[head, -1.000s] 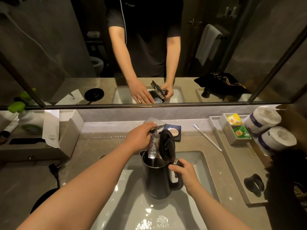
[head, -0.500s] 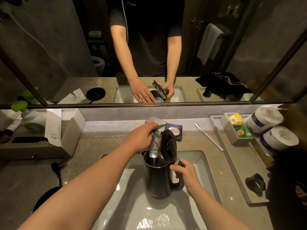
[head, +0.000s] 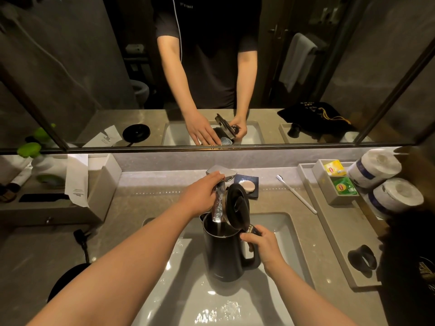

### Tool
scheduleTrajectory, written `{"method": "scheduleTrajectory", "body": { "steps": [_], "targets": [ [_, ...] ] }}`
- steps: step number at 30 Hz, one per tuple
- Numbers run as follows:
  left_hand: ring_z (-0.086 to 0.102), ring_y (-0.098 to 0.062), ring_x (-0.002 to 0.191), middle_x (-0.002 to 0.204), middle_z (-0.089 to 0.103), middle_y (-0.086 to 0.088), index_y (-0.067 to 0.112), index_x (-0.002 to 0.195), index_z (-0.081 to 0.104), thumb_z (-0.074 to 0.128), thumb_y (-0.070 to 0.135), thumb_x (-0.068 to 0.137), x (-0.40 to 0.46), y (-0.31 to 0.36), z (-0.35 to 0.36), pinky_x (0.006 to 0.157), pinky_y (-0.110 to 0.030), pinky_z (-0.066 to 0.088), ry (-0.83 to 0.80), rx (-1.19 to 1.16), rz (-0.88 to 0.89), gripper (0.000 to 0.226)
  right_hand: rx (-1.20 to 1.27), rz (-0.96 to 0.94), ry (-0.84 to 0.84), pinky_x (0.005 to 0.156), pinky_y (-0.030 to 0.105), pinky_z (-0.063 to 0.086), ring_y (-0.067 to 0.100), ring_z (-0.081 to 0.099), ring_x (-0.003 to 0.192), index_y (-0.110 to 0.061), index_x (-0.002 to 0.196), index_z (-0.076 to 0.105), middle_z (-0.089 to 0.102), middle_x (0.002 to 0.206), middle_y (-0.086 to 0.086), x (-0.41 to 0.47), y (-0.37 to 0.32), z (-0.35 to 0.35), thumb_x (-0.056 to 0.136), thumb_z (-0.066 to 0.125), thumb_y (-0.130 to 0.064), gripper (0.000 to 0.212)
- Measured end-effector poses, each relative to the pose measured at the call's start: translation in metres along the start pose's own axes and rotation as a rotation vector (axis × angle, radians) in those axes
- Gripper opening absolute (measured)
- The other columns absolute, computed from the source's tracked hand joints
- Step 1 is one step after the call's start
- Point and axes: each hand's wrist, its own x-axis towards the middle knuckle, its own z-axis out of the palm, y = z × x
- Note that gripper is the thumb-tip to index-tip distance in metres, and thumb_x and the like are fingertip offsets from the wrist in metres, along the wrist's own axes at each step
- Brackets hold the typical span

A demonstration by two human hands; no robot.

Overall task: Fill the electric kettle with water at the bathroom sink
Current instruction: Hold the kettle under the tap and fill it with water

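A black electric kettle [head: 223, 255] stands upright in the white sink [head: 286, 236], its lid [head: 237, 205] hinged open. My right hand [head: 261, 244] grips the kettle's handle at its top. Water [head: 217, 209] streams from the chrome faucet [head: 221, 174] into the kettle's mouth. My left hand [head: 200, 194] rests on the faucet's lever, fingers laid over it. The water level inside the kettle is too dark to judge.
The kettle's round base [head: 68, 281] and its plug [head: 81, 236] lie on the counter at left. A soap dish [head: 247, 185] and toothbrush [head: 296, 194] sit behind the sink. At right are a tray [head: 339, 234] with tea bags [head: 343, 185] and toilet rolls [head: 390, 196].
Both hands and the kettle have stayed in place while water keeps running into the kettle. Only the camera view shifts slightly.
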Motion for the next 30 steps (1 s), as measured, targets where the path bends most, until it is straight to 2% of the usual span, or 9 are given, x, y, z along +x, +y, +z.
{"method": "scheduleTrajectory", "body": {
  "steps": [3,8,14,21,26,30],
  "targets": [
    [0.037,-0.021,0.134,0.153,0.032,0.004,0.031,0.142,0.035,0.049,0.012,0.090,-0.001,0.000,0.000,0.105,-0.038,0.034,0.002,0.000,0.003,0.058,-0.004,0.000,0.002,0.051,0.032,0.043,0.018,0.051,0.052,-0.005,0.071,0.063,0.055,0.053,0.002,0.001,0.002,-0.001,0.073,0.078,-0.010,0.017],
    [0.037,-0.021,0.133,0.153,0.031,0.005,0.031,0.142,0.035,0.050,0.011,0.089,-0.001,0.001,0.000,0.104,-0.037,0.034,0.006,0.007,0.008,0.058,-0.010,0.009,0.012,0.051,0.032,0.044,0.017,0.052,0.051,-0.002,0.074,0.064,0.056,0.054,0.003,0.000,0.000,-0.001,0.060,0.079,-0.023,0.029],
    [0.037,-0.020,0.134,0.154,0.030,0.005,0.032,0.143,0.034,0.048,0.009,0.089,-0.002,0.002,-0.001,0.105,-0.038,0.034,-0.003,0.007,0.003,0.060,-0.001,-0.003,0.007,0.050,0.031,0.043,0.016,0.051,0.049,-0.005,0.069,0.062,0.055,0.052,0.003,0.001,0.001,-0.002,0.067,0.080,-0.014,0.020],
    [0.037,-0.021,0.134,0.154,0.029,0.005,0.031,0.143,0.033,0.048,0.009,0.090,-0.002,0.002,-0.001,0.105,-0.040,0.035,-0.004,0.011,0.001,0.060,0.001,0.002,0.010,0.051,0.031,0.043,0.014,0.052,0.048,-0.003,0.071,0.061,0.054,0.052,0.002,0.001,0.003,-0.002,0.059,0.079,-0.022,0.029],
    [0.038,-0.022,0.133,0.154,0.030,0.005,0.032,0.142,0.034,0.047,0.012,0.091,-0.002,0.001,0.000,0.104,-0.041,0.037,-0.011,0.005,0.009,0.056,-0.018,0.015,0.028,0.055,0.035,0.044,0.019,0.053,0.054,0.008,0.078,0.063,0.056,0.053,0.003,0.004,0.010,-0.003,0.070,0.080,-0.012,0.027],
    [0.038,-0.021,0.133,0.154,0.029,0.007,0.034,0.142,0.033,0.047,0.014,0.091,-0.002,0.000,0.001,0.104,-0.039,0.036,-0.010,0.007,-0.002,0.057,-0.029,0.018,0.045,0.059,0.038,0.045,0.022,0.053,0.057,0.010,0.080,0.062,0.057,0.054,0.004,0.004,0.011,-0.003,0.072,0.080,-0.012,0.030]
  ]
}}
